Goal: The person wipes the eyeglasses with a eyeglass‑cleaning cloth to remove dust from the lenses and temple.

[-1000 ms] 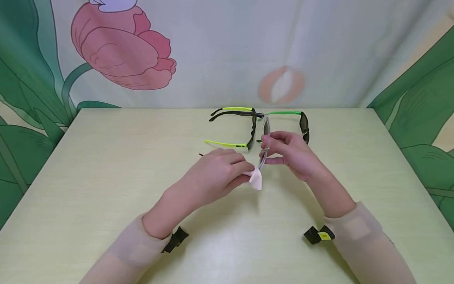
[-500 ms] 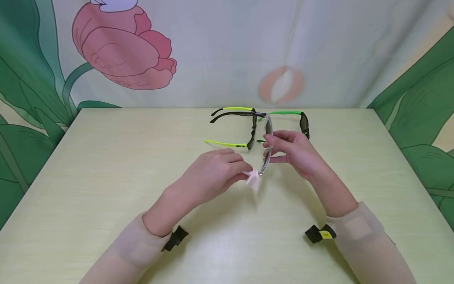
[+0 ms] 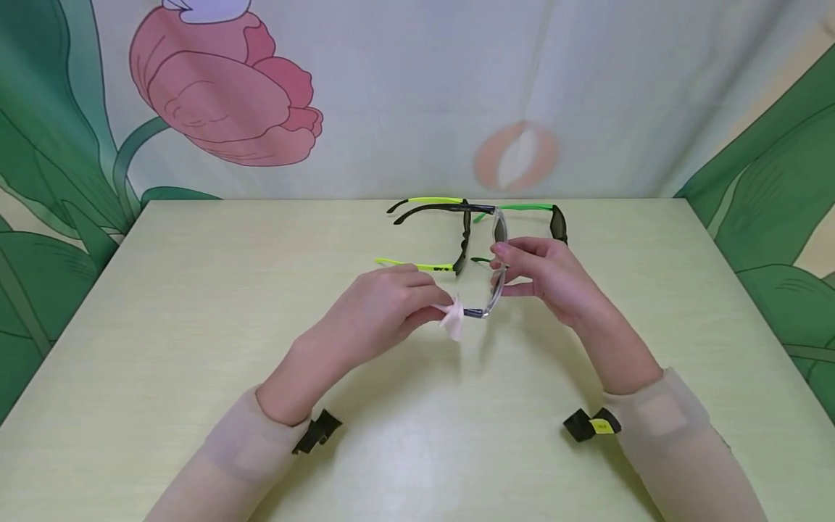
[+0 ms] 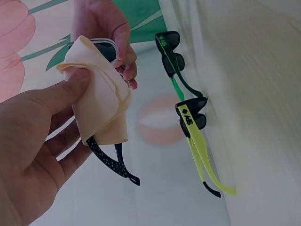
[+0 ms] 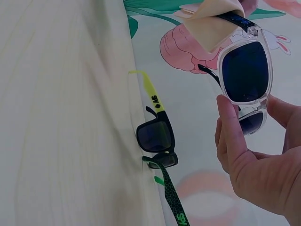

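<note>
My right hand holds a pair of clear-framed sunglasses by the middle of the front, thumb on one side and fingers on the other. Their dark arms point left, raised above the table. With my left hand I pinch a pale pink cloth folded around the near arm. In the left wrist view the speckled tip of that arm sticks out below the cloth. The right wrist view shows the hinge end of the arm bare between cloth and frame.
Behind the hands, black sunglasses with yellow arms stand on the light wooden table. Beside them, partly behind my right hand, are dark sunglasses with green arms. A flower-printed curtain hangs at the table's back edge.
My left hand has slid the cloth leftward from the hinge along the near arm, baring the arm by the hinge. My right hand and the clear-framed sunglasses have shifted slightly right.
</note>
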A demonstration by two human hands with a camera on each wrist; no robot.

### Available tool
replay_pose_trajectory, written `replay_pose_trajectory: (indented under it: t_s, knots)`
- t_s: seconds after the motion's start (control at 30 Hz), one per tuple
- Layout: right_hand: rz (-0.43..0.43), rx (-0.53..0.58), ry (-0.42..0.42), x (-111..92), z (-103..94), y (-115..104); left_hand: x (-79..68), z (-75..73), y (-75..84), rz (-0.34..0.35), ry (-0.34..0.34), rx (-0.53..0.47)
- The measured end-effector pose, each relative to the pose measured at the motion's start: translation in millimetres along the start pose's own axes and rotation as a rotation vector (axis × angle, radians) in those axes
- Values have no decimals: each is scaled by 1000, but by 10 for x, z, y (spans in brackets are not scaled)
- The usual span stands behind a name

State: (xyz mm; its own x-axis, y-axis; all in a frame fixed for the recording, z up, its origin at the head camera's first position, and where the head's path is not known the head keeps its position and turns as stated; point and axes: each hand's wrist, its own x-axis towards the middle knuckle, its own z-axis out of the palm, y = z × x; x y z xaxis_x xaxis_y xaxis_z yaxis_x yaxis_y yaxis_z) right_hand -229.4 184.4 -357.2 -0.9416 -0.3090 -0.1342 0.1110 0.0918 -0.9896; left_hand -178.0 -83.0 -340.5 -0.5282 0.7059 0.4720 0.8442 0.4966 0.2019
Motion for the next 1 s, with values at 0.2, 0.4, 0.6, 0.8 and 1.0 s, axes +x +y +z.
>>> replay_pose_trajectory:
  t_s: [0.2, 0.4, 0.6, 0.8, 1.0]
  knots:
    - [-19, 11, 3, -3, -48, -16, -8, -29, -58, -13, 12, -22]
    - [-22, 10, 4, -30, -99, -57, -27, -64, -143, -24, 25, -77]
    - [-10, -10, -4, -60, -151, -94, -50, -86, -240, -23, 24, -128]
    - [-2, -2, -1, -72, -191, -103, -88, -124, -355, -48, 20, -144]
    - [10, 36, 2, -59, -222, -106, -150, -202, -525, -171, 10, -129]
